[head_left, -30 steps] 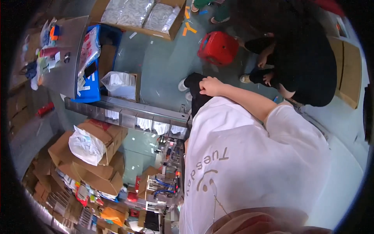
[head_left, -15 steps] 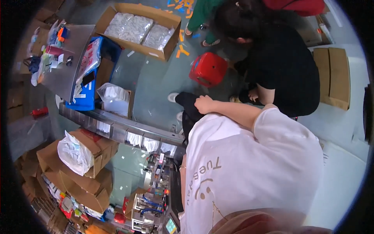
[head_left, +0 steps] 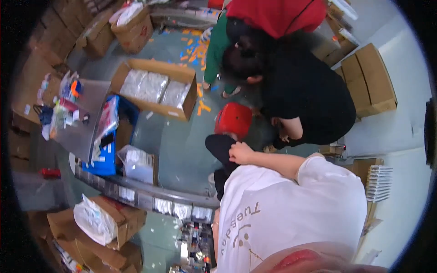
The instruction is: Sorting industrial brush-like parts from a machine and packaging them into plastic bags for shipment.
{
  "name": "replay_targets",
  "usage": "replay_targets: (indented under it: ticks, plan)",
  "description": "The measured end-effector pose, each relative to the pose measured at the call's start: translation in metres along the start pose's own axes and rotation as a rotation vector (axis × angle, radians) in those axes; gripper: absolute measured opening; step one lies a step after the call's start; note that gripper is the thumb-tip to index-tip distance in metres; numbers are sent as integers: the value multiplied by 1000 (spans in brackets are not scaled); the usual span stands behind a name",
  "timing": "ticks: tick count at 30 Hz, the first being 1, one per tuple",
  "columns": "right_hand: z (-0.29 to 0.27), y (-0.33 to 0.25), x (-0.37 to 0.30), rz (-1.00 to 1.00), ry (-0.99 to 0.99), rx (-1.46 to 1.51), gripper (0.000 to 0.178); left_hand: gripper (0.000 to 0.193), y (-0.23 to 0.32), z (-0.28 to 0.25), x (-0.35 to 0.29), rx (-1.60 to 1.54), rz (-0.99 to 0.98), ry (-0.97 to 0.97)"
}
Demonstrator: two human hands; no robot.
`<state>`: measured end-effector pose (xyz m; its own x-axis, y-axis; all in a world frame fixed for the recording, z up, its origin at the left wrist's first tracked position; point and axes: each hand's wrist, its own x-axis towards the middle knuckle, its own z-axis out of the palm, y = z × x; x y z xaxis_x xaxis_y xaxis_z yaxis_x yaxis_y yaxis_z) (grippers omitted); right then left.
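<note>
My right hand (head_left: 240, 152) rests on my bent knee, on the black trouser leg (head_left: 220, 146). Its fingers are curled in, and nothing shows in them. My right forearm crosses above the white T-shirt (head_left: 296, 204). Along the left edge of the shirt only a strip of my left arm (head_left: 215, 227) shows; my left hand is hidden. Just beyond my knee stands a red plastic stool (head_left: 233, 119). A person in a black top (head_left: 309, 91) bends over close beside it, apart from my hand.
A large carton (head_left: 184, 111) with clear bags lies on the floor. To the left, a metal table (head_left: 93, 102) stands by a blue crate (head_left: 107, 161). A metal rail (head_left: 145, 193) runs toward me. Cartons (head_left: 368, 82) lean at the right wall. Orange and blue scraps (head_left: 193, 50) litter the far floor.
The view has tilted up, so the floor items sit lower and a person in red shows more fully. My right hand stays on my knee, fingers still curled.
</note>
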<state>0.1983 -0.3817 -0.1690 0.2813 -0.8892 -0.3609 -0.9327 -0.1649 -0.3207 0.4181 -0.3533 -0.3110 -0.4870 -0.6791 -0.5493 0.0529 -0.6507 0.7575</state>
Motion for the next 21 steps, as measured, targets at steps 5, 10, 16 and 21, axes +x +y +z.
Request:
replay_targets:
  ticks: [5, 10, 16, 21]
  plan:
    - [-5, -1, -5, 24, -44, 100, 18, 27, 73, 0, 51, 100, 107, -82]
    - [-10, 2, -13, 23, -51, 149, 18, 27, 109, 7, 78, 169, 136, -158]
    - [-6, 3, -9, -74, -125, 239, 20, 28, 108, 14, 72, 196, 91, -193]
    - [-16, -20, 19, -349, -186, 117, 30, 28, 13, -8, -37, 51, -77, -12]
